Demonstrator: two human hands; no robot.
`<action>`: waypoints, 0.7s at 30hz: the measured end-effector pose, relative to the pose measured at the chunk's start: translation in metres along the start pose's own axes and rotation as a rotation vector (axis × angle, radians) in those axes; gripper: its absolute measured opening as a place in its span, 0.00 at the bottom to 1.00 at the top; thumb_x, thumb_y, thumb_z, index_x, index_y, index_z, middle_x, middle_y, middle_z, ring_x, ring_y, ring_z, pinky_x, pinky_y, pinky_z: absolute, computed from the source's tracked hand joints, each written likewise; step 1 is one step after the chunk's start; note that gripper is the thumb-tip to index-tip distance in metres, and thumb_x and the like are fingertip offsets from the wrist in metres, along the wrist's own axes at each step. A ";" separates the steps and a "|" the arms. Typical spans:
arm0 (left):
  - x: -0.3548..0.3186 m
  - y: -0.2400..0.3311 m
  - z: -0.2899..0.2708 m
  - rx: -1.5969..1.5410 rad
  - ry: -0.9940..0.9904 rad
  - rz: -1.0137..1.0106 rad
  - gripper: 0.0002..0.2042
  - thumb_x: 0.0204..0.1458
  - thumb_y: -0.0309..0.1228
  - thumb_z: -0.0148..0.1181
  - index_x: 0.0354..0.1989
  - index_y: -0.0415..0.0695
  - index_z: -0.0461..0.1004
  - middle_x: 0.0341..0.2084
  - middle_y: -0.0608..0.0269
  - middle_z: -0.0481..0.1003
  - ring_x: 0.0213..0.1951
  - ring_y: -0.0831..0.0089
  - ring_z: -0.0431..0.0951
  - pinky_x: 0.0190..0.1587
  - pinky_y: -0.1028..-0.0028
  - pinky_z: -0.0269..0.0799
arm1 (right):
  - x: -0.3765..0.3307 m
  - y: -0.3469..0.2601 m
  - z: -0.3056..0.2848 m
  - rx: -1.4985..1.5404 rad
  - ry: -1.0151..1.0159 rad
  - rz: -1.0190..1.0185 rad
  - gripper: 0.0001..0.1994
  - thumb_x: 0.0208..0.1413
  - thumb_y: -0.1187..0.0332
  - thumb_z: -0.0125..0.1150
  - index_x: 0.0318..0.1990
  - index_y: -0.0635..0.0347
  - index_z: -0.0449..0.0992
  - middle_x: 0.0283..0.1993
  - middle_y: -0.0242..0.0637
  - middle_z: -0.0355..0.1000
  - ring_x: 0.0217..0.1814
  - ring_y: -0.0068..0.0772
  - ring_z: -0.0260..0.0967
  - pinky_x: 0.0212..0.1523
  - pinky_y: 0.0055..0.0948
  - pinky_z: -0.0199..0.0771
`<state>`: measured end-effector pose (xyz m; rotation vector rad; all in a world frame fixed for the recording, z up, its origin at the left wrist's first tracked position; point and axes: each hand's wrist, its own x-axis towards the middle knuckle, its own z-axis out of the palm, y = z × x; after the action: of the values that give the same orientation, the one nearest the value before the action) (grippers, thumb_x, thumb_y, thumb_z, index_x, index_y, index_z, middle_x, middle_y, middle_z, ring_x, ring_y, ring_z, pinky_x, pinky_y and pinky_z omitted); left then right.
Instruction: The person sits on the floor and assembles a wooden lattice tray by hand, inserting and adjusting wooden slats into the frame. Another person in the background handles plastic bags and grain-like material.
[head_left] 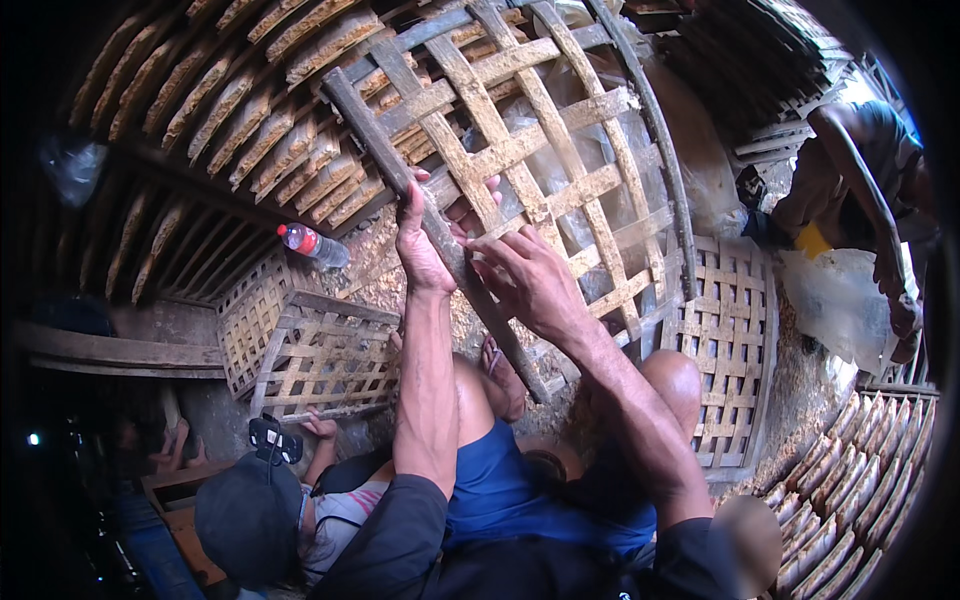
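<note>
Tilted up in front of me is a woven bamboo tray (540, 210), a lattice of crusted flat slats set in a dark wooden frame. My left hand (427, 252) is closed around the tray's near rail, thumb in front and fingers behind the lattice. My right hand (535, 285) is closed too, its fingertips pinching at a slat end beside that same rail. What lies under those fingertips is partly hidden. Both forearms reach up over my blue shorts (535, 490).
A red-capped plastic bottle (313, 245) lies at left. Lattice trays (325, 355) lean nearby, and another tray (722, 350) stands at right. Loaded racks (290, 120) fill the upper left. A person in a dark cap (250, 520) sits lower left; another person (860, 190) works at right.
</note>
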<state>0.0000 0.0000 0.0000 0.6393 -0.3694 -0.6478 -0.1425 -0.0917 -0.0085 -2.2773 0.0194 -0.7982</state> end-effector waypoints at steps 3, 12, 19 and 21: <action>-0.005 -0.005 0.002 -0.101 -0.002 -0.032 0.18 0.64 0.52 0.56 0.56 0.59 0.65 0.56 0.36 0.74 0.55 0.37 0.78 0.57 0.39 0.77 | -0.003 0.005 -0.003 -0.063 0.016 -0.081 0.20 0.52 0.69 0.67 0.55 0.51 0.79 0.37 0.34 0.71 0.41 0.38 0.67 0.43 0.36 0.72; -0.001 -0.006 0.000 -0.117 0.015 -0.027 0.15 0.66 0.53 0.53 0.53 0.61 0.70 0.57 0.28 0.72 0.54 0.33 0.78 0.56 0.36 0.76 | 0.002 0.006 -0.007 -0.145 0.056 -0.013 0.16 0.52 0.76 0.66 0.48 0.59 0.73 0.38 0.37 0.70 0.42 0.37 0.70 0.42 0.35 0.75; -0.002 -0.001 -0.002 -0.156 -0.033 0.014 0.16 0.65 0.51 0.56 0.53 0.58 0.70 0.56 0.35 0.74 0.55 0.35 0.77 0.58 0.36 0.75 | -0.018 0.013 -0.022 0.777 0.185 0.345 0.06 0.63 0.75 0.62 0.46 0.64 0.76 0.40 0.38 0.80 0.40 0.32 0.82 0.40 0.31 0.84; -0.003 0.000 0.001 -0.123 -0.001 0.082 0.14 0.66 0.52 0.54 0.51 0.60 0.74 0.57 0.36 0.74 0.58 0.32 0.75 0.59 0.32 0.73 | -0.019 0.015 -0.027 0.637 0.071 0.248 0.10 0.61 0.79 0.63 0.49 0.65 0.79 0.42 0.40 0.79 0.42 0.28 0.81 0.41 0.24 0.83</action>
<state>-0.0028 0.0018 0.0002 0.5041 -0.3514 -0.5881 -0.1699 -0.1157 -0.0134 -1.6079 0.0680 -0.6385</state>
